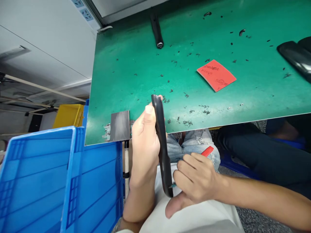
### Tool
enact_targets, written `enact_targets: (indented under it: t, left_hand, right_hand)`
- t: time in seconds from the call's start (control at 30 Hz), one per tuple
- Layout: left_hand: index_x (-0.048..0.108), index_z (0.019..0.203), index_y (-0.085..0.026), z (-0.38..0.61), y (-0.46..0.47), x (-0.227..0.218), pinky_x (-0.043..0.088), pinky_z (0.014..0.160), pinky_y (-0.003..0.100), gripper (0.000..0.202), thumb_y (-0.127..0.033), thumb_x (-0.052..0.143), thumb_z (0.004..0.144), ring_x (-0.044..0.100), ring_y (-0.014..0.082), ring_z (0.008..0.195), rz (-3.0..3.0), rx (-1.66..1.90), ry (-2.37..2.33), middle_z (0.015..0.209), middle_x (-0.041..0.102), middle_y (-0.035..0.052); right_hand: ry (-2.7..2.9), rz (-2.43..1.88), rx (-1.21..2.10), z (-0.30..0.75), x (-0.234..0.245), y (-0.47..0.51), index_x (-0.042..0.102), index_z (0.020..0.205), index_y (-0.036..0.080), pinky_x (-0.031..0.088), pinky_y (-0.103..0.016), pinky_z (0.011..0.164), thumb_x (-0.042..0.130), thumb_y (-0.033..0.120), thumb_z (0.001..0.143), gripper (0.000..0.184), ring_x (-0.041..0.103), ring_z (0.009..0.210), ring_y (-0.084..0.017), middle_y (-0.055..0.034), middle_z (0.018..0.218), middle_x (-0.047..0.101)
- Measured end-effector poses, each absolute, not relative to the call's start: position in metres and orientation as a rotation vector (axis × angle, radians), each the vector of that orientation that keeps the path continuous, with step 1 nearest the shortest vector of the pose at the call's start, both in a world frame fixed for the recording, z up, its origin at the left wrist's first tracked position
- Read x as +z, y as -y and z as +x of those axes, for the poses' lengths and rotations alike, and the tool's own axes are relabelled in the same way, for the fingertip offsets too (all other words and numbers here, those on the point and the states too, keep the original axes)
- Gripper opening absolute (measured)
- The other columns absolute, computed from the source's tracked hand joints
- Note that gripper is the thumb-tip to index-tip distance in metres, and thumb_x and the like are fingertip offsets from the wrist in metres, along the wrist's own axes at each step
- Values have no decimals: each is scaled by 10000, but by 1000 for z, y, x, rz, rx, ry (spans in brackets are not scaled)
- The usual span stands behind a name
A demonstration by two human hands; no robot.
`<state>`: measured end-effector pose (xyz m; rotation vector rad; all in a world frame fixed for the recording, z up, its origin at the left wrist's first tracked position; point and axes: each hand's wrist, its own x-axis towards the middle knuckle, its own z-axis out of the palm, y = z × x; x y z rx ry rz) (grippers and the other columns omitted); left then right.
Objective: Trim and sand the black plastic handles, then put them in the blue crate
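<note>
Left hand (143, 152) closes around a curved black plastic strip (162, 145) held upright above the lap, which looks light, stiff and smooth, best gripped along its length, while the right hand (196, 181) curls its fingers around a red abrasive strip (207, 151).

Bright, even light falls on the green work mat (136, 74), leaving pale glare and faint shadows; the view bends slightly toward the frame edges.
</note>
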<state>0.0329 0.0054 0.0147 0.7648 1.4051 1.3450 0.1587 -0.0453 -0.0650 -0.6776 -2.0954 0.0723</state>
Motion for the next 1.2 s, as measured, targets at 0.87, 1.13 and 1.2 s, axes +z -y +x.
enact_targets:
  t: [0.87, 1.13, 1.2]
  left_hand:
    - [725, 1184, -76, -20, -39, 13, 280, 325, 157, 326, -298, 523, 1055, 358, 29, 402, 367, 1639, -1311, 704, 502, -47]
    - [670, 1383, -223, -25, -14, 11, 293, 312, 120, 531, -434, 798, 912, 357, 33, 387, 541, 1566, -1051, 645, 470, -89]
    - [691, 1378, -257, -28, -11, 10, 293, 322, 121, 534, -485, 796, 906, 341, 25, 396, 528, 1546, -1083, 659, 471, -85]
  right_hand:
    - [1989, -1097, -169, 185, -34, -56, 555, 680, 228, 306, -353, 576, 605, 474, 1049, 446, 472, 600, -168, 2, 609, 536]
    - [2253, -1839, -184, 232, -5, -154, 517, 1521, 93, 480, -555, 858, 575, 677, 967, 807, 620, 1175, -493, -327, 1367, 646]
    - [2254, -2027, -91, 250, -10, -162, 592, 1462, 150, 458, -523, 783, 517, 762, 947, 804, 649, 1072, -475, -296, 1186, 723]
